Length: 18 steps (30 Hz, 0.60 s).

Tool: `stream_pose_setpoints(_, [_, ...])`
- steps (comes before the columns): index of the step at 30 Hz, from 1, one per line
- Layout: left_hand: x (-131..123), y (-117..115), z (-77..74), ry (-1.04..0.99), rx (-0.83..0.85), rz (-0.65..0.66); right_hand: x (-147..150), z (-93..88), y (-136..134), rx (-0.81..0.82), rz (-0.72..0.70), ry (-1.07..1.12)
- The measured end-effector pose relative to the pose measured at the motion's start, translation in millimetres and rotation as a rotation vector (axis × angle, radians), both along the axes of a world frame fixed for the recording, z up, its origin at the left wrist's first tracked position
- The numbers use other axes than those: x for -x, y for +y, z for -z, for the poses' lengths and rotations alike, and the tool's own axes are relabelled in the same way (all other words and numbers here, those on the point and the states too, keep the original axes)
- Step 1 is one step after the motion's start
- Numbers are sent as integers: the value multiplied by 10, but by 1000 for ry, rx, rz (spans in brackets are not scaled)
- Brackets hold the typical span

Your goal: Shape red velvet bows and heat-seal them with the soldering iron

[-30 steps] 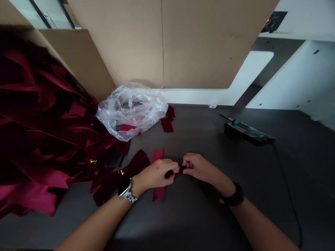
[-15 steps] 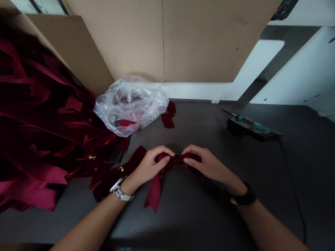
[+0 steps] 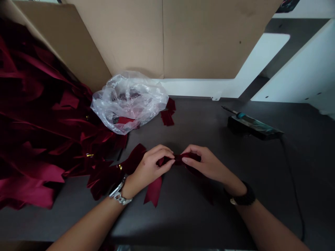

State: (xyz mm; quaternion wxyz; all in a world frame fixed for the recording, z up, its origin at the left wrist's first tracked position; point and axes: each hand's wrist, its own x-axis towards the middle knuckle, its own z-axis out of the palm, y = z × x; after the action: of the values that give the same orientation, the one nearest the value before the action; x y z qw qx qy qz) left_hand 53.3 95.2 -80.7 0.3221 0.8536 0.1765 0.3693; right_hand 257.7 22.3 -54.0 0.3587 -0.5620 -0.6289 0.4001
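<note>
On the head view I've got my left hand (image 3: 153,168) and right hand (image 3: 206,163) close together low in the frame, both narrow, pinching the middle of a dark red velvet bow (image 3: 180,159) between thumbs and fingers. The bow sits on the table (image 3: 199,216) between them, held just above the surface, as far as I can tell. Most of it is hidden by my fingers (image 3: 167,162), and a ribbon tail (image 3: 153,191) hangs down from the hands and reaches the table. A silver watch (image 3: 119,193) is on my left wrist and a black wristband (image 3: 244,198) on my right. Just beside the left hand, partly under the wrist, lies a second bow (image 3: 110,176) with a small gold clip (image 3: 120,167), and it touches the edge of a big heap of red bows (image 3: 39,122) on the left side of the table. Further up, a crumpled plastic bag (image 3: 129,104) sits against the heap with red ribbon inside, and loose ribbon pieces (image 3: 166,116) lie by its right edge. Upper right, a soldering iron (image 3: 242,115) rests on a dark stand (image 3: 252,128), well apart from my hands, with a black cable (image 3: 293,181) running down the table. A cardboard sheet (image 3: 162,38) stands behind everything.
</note>
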Motion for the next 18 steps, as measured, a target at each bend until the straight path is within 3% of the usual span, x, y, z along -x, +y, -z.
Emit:
stream_pose_setpoints(7, [-12,7,-33,-22,53,-6,8,32,21,61,5,94])
stream_pose_setpoints(12, [49,-88,-231,157,332,24,-45,29,-9,127,-107,252])
stream_pose_setpoints(15, [379,-371,-408,226,428,-28,-116,97,-45,261,-247,467])
stream_pose_setpoints(18, [1011,-811,-473,265,555,-124,-173,244,-41,268,-249,581])
